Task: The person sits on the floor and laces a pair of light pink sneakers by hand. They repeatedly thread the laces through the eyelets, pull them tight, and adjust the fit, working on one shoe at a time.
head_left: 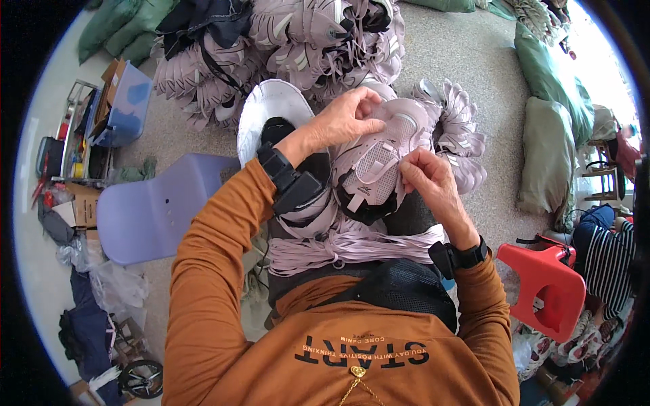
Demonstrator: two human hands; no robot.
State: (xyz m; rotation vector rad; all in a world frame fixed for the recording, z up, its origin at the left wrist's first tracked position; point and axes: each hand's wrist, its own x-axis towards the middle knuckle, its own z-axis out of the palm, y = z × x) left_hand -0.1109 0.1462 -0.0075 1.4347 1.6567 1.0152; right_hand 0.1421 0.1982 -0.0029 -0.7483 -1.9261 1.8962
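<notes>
A pale pink sneaker upper [379, 162] lies over my lap, its tongue and mesh facing up and its dark-lined opening toward me. My left hand [345, 118] is at its far left side, thumb and fingers curled together over it; anything thin between them is too small to make out. At its right edge my right hand [430, 179] pinches with thumb and forefinger, and what lies in the pinch cannot be made out. Nearer my waist rests a tied bundle of pale pink shoelaces [352, 249]. A white, dark-lined piece [271, 101] sits beyond my left wrist.
Large stacks of pink uppers [318, 47] lie ahead on the speckled floor, with a curved row of uppers [460, 135] right of my hands. A purple chair [156, 206] and blue bin [128, 108] stand left. Green sacks [552, 149] and a red stool [548, 287] are right.
</notes>
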